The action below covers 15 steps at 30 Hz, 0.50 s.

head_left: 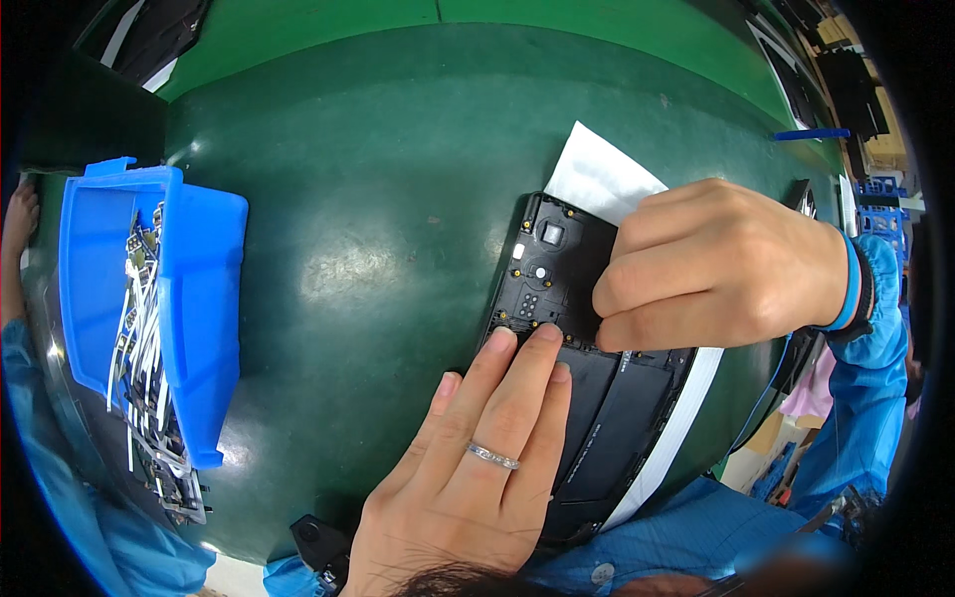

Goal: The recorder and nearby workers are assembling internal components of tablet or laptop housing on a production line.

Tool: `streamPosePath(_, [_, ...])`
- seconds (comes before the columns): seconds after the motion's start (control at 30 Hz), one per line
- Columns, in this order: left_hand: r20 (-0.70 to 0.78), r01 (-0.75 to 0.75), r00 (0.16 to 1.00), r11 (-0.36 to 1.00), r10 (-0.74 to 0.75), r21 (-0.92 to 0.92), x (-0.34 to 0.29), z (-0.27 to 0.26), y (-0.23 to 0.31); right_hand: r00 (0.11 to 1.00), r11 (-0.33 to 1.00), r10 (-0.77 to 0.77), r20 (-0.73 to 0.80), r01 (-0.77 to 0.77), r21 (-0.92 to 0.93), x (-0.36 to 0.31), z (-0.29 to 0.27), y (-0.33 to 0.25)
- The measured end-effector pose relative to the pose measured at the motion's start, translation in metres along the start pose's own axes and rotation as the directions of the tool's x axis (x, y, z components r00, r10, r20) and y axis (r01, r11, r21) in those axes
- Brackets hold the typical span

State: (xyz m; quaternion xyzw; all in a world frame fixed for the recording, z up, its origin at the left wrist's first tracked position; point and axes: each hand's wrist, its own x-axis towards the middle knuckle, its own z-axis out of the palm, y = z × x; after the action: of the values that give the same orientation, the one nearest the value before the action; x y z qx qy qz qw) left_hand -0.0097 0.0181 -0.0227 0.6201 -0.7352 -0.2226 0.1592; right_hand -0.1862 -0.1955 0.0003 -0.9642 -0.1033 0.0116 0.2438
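Observation:
A flat black device housing point(622, 398) with small brass-coloured inserts lies slightly tilted on the green table, on top of white paper. My left hand point(468, 468), wearing a ring, rests on its left edge with fingers stretched out and fingertips pressing on the housing. My right hand point(721, 269) is closed over the upper right part of the housing, fingers curled and fingertips down on its surface. Whatever those fingers pinch, if anything, is hidden beneath them.
At the left stands a blue bin point(209, 298) full of white strips and small circuit parts, some spilling out its front. Farther left, another person's hand point(22, 214) shows. White paper point(602, 174) sticks out behind the housing. A black object point(320, 542) sits at the near edge.

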Motion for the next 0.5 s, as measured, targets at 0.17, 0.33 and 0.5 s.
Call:
streamPosePath(0.17, [-0.003, 0.002, 1.0, 1.0, -0.002, -0.007, 0.0, 0.0005, -0.0002, 0.999, 1.0, 0.004, 0.041, -0.003, -0.016, 0.0006, -0.0033, -0.0018])
streamPosePath(0.33, [-0.01, 0.003, 1.0, 1.0, -0.003, -0.013, 0.0, 0.0012, -0.0017, 1.0, 1.0, 0.0, 0.027, 0.001, -0.029, 0.0024, 0.0008, -0.0002])
streamPosePath(0.5, [-0.021, 0.002, 1.0, 1.0, -0.002, -0.018, -0.0006, 0.0006, -0.0013, 1.0, 0.999, -0.002, 0.028, 0.003, -0.041, 0.0023, 0.0029, 0.0002])
